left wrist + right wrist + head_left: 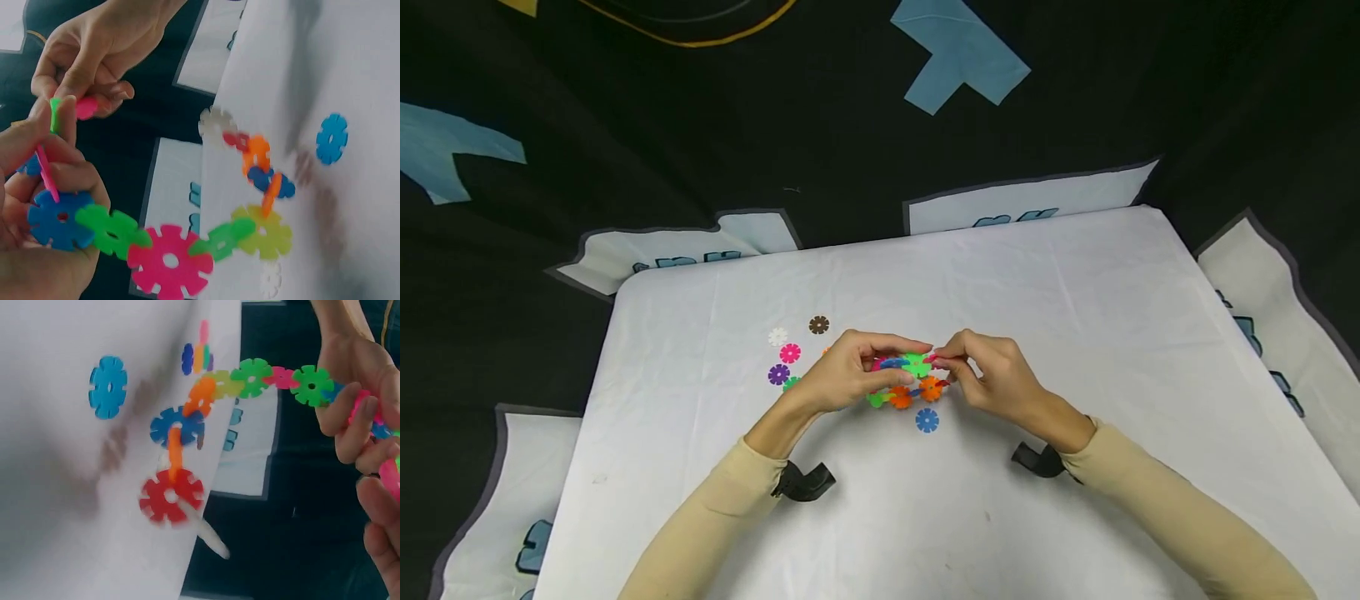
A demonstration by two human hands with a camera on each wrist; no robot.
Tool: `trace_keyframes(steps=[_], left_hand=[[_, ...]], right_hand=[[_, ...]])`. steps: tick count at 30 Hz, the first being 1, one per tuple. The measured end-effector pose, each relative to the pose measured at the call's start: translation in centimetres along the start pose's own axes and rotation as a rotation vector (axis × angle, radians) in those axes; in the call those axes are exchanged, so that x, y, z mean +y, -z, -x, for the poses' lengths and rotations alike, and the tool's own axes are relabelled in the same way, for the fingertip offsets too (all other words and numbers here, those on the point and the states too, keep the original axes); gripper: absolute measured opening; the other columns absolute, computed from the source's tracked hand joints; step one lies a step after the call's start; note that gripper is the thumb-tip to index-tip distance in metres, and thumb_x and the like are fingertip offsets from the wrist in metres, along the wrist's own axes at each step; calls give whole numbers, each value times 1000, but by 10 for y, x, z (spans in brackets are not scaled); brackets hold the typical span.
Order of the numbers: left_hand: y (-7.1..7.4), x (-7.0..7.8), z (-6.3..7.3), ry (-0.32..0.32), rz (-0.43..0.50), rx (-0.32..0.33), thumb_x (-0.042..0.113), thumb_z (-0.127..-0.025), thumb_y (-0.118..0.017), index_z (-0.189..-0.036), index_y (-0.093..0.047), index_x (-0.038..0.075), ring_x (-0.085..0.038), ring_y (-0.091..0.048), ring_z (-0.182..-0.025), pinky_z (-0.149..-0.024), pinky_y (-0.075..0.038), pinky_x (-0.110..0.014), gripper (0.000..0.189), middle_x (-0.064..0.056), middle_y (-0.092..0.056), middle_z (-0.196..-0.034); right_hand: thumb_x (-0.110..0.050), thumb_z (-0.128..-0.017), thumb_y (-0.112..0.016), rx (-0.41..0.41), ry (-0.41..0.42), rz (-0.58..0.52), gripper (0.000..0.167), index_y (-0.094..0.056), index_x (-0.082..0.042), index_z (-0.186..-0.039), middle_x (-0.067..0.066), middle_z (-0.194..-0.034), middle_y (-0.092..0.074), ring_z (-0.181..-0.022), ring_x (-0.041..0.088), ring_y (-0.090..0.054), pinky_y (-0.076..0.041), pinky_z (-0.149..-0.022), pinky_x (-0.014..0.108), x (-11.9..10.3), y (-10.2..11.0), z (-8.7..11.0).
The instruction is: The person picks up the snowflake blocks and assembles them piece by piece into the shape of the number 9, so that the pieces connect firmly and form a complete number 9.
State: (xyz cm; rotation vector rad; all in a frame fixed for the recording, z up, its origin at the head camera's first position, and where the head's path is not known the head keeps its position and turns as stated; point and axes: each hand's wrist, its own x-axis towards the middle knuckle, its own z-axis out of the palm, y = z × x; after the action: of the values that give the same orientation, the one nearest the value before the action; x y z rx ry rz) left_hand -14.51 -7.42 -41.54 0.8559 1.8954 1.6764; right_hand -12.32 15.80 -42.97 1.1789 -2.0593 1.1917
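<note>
A chain of notched plastic discs in several colours hangs from my left hand (842,375), whose thumb and fingers grip it near a green disc (916,365). Opposite, my right hand (1003,379) pinches a pink disc (86,107) close against that green one. Whether the two are slotted together is hidden by the fingers. The chain loops down through a blue disc (59,219), a larger-looking pink disc (170,261) and a yellow disc (269,231). At its free end are a red disc (171,497) and a white disc (209,534), seen nearly edge-on.
A loose blue disc (927,420) lies on the white-covered table (1075,317), just nearer than the chain. Left of my left hand lie loose brown (818,325), white (778,337), pink (790,353), purple (778,375) and green (791,383) discs. Dark cloth (850,158) surrounds the table.
</note>
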Motion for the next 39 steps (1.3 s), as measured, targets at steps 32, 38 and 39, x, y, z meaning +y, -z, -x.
trace_keyframes(steps=[32, 38, 39], left_hand=[[46, 1, 11, 196, -136, 90, 22, -102, -52, -117, -67, 11, -24, -49, -65, -60, -44, -28, 24, -10, -53, -75], [44, -1, 12, 175, -132, 67, 18, -102, -51, -117, -66, 7, -33, -56, -73, -67, -51, -31, 24, -8, -59, -84], [43, -1, 12, 171, -132, 62, 18, -102, -52, -117, -65, 7, -31, -56, -73, -67, -51, -30, 23, -8, -60, -85]], right_hand=[[-21, -87, -75, -685, -442, 127, 22, -54, -19, -91, -12, -75, -48, -62, 2, -38, -39, -64, 21, 30, -29, 69], [-9, -90, -70, -546, -512, -68, 17, -57, -18, -97, -9, -70, -53, -61, 1, -43, -40, -55, 19, 29, -11, 61], [-7, -90, -70, -512, -508, -90, 19, -58, -17, -100, -8, -74, -58, -62, 2, -45, -42, -56, 21, 28, -7, 57]])
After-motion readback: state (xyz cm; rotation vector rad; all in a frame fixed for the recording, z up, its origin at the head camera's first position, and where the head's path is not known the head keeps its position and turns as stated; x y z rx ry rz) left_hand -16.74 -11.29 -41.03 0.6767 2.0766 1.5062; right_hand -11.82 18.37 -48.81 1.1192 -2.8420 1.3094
